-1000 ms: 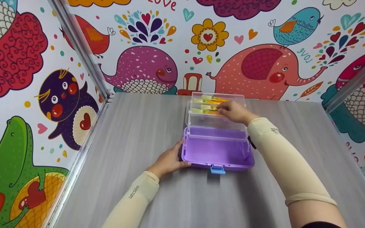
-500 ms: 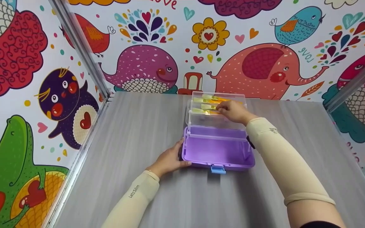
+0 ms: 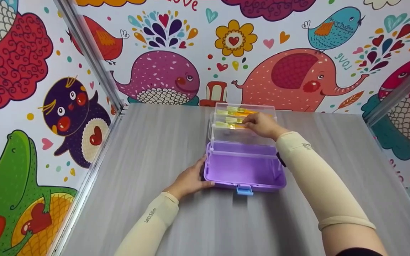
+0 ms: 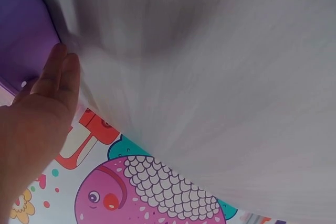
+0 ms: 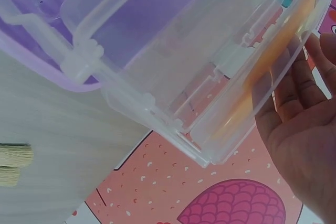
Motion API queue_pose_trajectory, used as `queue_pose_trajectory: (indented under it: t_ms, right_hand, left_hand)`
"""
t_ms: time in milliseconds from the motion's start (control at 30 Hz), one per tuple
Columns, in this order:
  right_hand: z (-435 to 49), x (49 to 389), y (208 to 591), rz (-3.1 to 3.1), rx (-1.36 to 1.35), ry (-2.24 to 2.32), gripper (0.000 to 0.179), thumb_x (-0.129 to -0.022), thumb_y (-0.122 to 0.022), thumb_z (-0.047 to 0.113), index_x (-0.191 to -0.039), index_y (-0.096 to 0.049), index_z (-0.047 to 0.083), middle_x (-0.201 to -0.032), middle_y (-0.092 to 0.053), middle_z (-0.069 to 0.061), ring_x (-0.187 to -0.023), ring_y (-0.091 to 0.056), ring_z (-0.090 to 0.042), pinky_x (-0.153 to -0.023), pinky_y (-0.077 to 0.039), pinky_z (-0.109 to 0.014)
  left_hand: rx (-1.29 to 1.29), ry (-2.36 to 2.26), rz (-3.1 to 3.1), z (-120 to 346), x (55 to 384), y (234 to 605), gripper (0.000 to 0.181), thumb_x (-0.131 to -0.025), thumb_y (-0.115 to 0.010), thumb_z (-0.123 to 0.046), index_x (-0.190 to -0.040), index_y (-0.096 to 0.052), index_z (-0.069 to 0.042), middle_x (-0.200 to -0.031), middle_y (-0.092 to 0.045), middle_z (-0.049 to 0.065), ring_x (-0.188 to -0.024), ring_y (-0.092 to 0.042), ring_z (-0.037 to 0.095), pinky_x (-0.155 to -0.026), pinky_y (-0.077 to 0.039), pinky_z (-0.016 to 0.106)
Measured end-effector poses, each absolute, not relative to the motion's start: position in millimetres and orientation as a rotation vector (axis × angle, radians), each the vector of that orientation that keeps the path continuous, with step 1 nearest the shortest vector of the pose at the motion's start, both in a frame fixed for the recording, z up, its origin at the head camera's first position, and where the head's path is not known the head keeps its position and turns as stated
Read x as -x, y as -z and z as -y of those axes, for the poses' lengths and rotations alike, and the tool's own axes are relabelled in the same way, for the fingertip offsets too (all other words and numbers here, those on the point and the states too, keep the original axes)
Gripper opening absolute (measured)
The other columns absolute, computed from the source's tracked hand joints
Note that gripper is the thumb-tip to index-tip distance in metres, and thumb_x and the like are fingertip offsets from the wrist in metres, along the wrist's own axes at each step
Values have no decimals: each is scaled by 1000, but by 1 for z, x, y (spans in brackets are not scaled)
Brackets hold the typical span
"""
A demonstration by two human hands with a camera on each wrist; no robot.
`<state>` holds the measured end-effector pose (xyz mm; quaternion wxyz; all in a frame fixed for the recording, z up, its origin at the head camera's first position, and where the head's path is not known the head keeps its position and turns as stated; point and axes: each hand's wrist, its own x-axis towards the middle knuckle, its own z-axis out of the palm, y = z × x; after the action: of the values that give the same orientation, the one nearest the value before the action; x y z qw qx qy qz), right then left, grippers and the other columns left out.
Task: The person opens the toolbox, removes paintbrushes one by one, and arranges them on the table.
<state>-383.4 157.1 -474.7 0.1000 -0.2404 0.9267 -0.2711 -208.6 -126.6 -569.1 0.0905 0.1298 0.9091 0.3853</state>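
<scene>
A purple storage box [image 3: 242,170] stands with its clear lid and tray [image 3: 244,134] raised at the back. Several paintbrushes [image 3: 226,124] with pale bristles and orange handles lie side by side in the clear tray. My right hand [image 3: 263,125] pinches one of these brushes by its handle; in the right wrist view the fingers [image 5: 302,85] reach over the tray's edge beside an orange handle [image 5: 278,45]. My left hand [image 3: 189,179] rests on the box's left side, fingers straight along the wall [image 4: 26,30] and thumb at the front corner.
A blue latch [image 3: 245,190] hangs at the box's front. The grey table [image 3: 148,149] meets patterned walls [image 3: 169,74] at the back and sides. Pale bristle tufts [image 5: 14,163] show at the left edge of the right wrist view.
</scene>
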Motion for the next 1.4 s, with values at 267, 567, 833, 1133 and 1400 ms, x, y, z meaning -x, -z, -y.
queue_pose_trajectory:
  t_ms: [267, 567, 833, 1133, 1400]
  right_hand:
    - [-156, 384, 473, -2733, 651, 793, 19, -97, -61, 9, -111, -74, 6, -106, -72, -11, -96, -62, -27, -88, -50, -46]
    - [-155, 385, 473, -2711, 624, 826, 20, -97, -61, 8, -113, -73, 4, -107, -72, -12, -95, -62, -27, -87, -51, -44]
    - [-156, 387, 473, -2729, 642, 820, 21, -93, -61, 3, -110, -72, 2, -97, -70, -13, -84, -59, -25, -77, -50, -41]
    - [-155, 387, 470, -2693, 634, 844, 22, -94, -60, 3, -111, -73, 2, -105, -72, -12, -97, -63, -28, -90, -50, -47]
    - [-155, 387, 472, -2675, 707, 844, 19, -94, -62, 3, -107, -75, 0, -103, -72, -13, -91, -61, -24, -84, -51, -43]
  left_hand:
    - [-379, -1134, -2699, 127, 209, 569, 105, -79, -82, -43, -158, -23, -8, -143, -49, 27, -125, -52, 41, -105, -41, 51]
    - [-387, -1131, -2707, 127, 209, 569, 105, -78, -82, -43, -159, -23, -9, -144, -48, 27, -126, -52, 42, -107, -40, 51]
    - [-396, -1135, -2703, 127, 209, 568, 106, -78, -82, -44, -158, -23, -8, -144, -47, 28, -126, -51, 43, -107, -40, 52]
    - [-390, -1131, -2699, 127, 210, 570, 107, -79, -82, -45, -159, -22, -8, -146, -45, 27, -128, -49, 42, -107, -39, 52]
    - [-374, -1123, -2699, 127, 210, 570, 106, -79, -81, -46, -159, -23, -9, -144, -48, 26, -128, -51, 40, -107, -40, 50]
